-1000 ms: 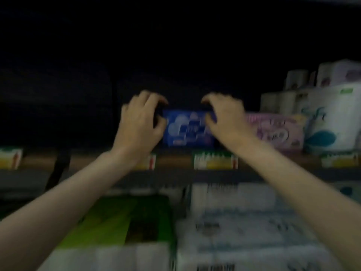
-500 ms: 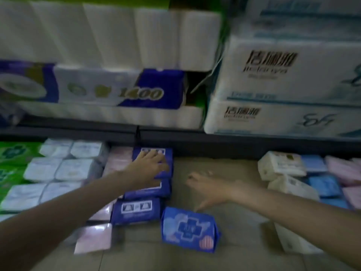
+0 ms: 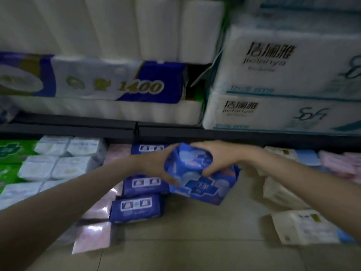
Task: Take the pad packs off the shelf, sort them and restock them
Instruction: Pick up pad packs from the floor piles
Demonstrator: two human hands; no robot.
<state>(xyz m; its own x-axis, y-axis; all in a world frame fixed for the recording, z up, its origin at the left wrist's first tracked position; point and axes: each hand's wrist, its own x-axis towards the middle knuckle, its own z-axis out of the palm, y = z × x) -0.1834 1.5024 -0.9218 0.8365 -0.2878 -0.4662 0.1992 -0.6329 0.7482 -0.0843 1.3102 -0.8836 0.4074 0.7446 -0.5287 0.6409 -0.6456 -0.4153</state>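
Note:
Both my hands hold a bright blue pad pack [image 3: 197, 178] just above the tiled floor, in the middle of the view. My left hand [image 3: 156, 165] grips its left end and my right hand [image 3: 216, 159] curls over its top. Left of it, dark blue pad packs [image 3: 136, 209] lie in a column on the floor. Pale pink packs [image 3: 91, 237] lie beside that column. White packs [image 3: 58, 167] and green packs [image 3: 9, 153] are set out at far left. Cream packs [image 3: 300, 227], light blue and pink packs [image 3: 341, 165] lie at right.
The dark bottom shelf edge [image 3: 136, 128] runs across above the floor packs. On it stand toilet-roll bundles [image 3: 117, 85] at left and white tissue cases [image 3: 283, 85] at right. Bare floor tile [image 3: 195, 241] lies in front of me.
A second ago I was reaching for a blue pack on an upper shelf. Half a second ago a blue pack lay on the floor under open hands; now both hands grip it, lifted.

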